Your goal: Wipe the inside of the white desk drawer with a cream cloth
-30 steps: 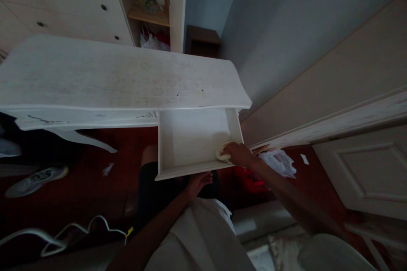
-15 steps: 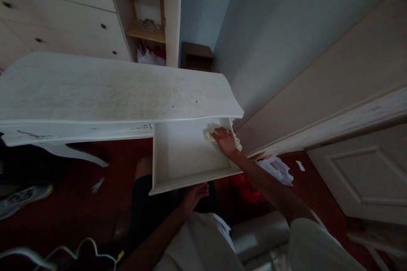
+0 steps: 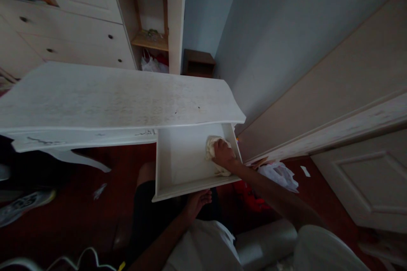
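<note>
A white drawer (image 3: 184, 156) is pulled out from a white table (image 3: 104, 97) whose top has dark smudges. Inside the drawer, toward its right side, my right hand (image 3: 223, 154) is closed on a crumpled cream cloth (image 3: 211, 147), pressed to the drawer's bottom. Part of the cloth trails toward the front wall. My left hand (image 3: 197, 204) is just below the drawer's front edge, palm partly up, fingers loosely curled and apart, with nothing visible in it. Whether it touches the drawer front cannot be made out.
Behind the table stand white cabinets (image 3: 73, 17) and a small brown box (image 3: 199, 62). A wall and a pale panel rise at the right. On the red floor lie a white plastic bag (image 3: 278, 175) and, at left, a shoe (image 3: 25, 206).
My right hand has moved with the cloth from near the drawer's back right toward its front. The view has tilted slightly up. My left hand stays under the drawer front.
</note>
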